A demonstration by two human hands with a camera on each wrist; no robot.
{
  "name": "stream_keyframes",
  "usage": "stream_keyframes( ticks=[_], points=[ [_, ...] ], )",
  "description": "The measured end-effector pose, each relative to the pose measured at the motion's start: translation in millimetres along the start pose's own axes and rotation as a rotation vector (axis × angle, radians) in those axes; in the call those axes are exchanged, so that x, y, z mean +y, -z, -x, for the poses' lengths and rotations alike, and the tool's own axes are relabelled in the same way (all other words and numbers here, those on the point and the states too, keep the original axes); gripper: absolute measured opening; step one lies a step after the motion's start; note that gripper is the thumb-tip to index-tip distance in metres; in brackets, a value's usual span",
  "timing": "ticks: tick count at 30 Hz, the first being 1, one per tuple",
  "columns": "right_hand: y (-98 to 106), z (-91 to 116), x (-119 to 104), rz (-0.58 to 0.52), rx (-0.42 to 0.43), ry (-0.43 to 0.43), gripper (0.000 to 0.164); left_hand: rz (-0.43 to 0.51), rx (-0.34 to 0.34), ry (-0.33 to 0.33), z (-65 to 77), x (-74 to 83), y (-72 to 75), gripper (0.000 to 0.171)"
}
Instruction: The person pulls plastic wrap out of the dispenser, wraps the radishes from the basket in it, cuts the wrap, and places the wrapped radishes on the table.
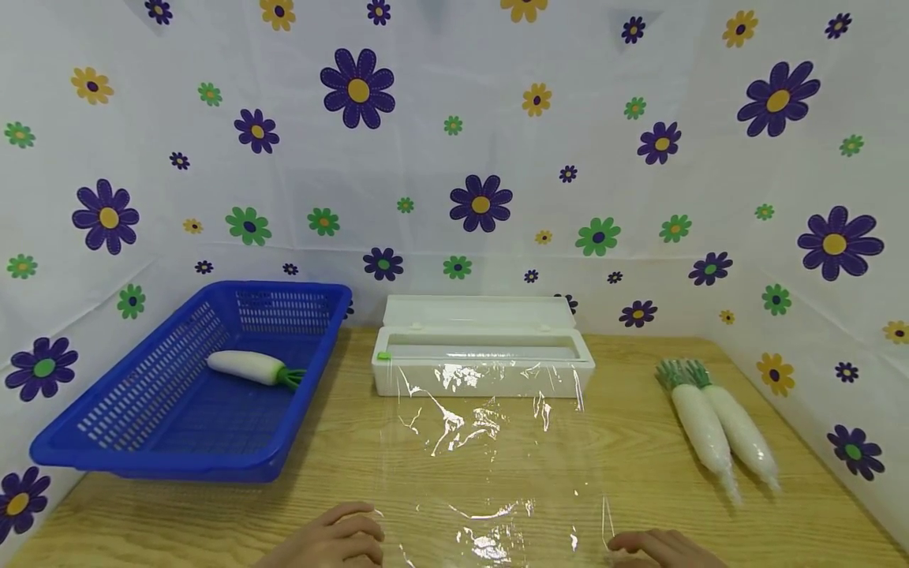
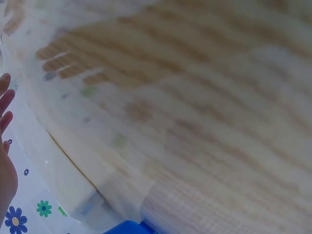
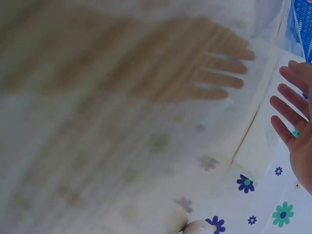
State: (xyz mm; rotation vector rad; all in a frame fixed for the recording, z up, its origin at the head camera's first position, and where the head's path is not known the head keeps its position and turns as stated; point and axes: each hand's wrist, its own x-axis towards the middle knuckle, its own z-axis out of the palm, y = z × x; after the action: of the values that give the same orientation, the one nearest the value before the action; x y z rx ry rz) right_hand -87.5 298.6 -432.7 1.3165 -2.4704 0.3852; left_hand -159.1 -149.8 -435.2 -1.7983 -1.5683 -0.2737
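Observation:
A sheet of clear plastic wrap runs from a white dispenser box toward me and lies over the table. By the sheet's near left corner is my left hand, its fingers loosely bent. My right hand is beside the near right edge. Both wrist views show relaxed, spread fingers on the left hand and the right hand, with nothing gripped. Whether any fingertip touches the film is unclear.
On the left stands a blue basket with one white radish in it. Two plastic-wrapped radishes, a left one and a right one, lie at the right. The dispenser's lid stands raised against the flowered curtain.

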Motion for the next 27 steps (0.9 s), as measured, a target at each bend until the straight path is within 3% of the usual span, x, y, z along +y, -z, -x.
stream_keyframes(
  ticks=[4, 12, 16, 21, 23, 27],
  points=[
    [4.1, -6.8, -1.8, 0.161, 0.002, 0.081, 0.040, 0.013, 0.009, 0.078, -5.5, 2.2, 2.3, 0.023],
    [-0.3, -9.6, -1.0, 0.282, -0.081, 0.106, 0.054, 0.025, -0.031, 0.178, -8.0, 3.5, 2.5, 0.019],
    [-6.0, -5.6, 6.1, 0.257, -0.106, 0.173, 0.055, -0.006, -0.031, 0.183, -10.7, 1.9, 4.1, 0.018],
    [-8.7, -2.6, 9.9, 0.217, -0.135, 0.180, 0.056, -0.066, 0.041, 0.161, -21.2, -7.2, 11.0, 0.023],
    [-9.6, -2.1, 10.4, 0.203, -0.125, 0.178, 0.056, -0.047, 0.054, 0.196, -26.8, -11.2, 18.6, 0.024],
    [-12.2, -0.6, 11.3, 0.213, -0.079, 0.198, 0.055, -0.010, 0.046, 0.339, -36.3, -20.9, 41.5, 0.025]
  ],
)
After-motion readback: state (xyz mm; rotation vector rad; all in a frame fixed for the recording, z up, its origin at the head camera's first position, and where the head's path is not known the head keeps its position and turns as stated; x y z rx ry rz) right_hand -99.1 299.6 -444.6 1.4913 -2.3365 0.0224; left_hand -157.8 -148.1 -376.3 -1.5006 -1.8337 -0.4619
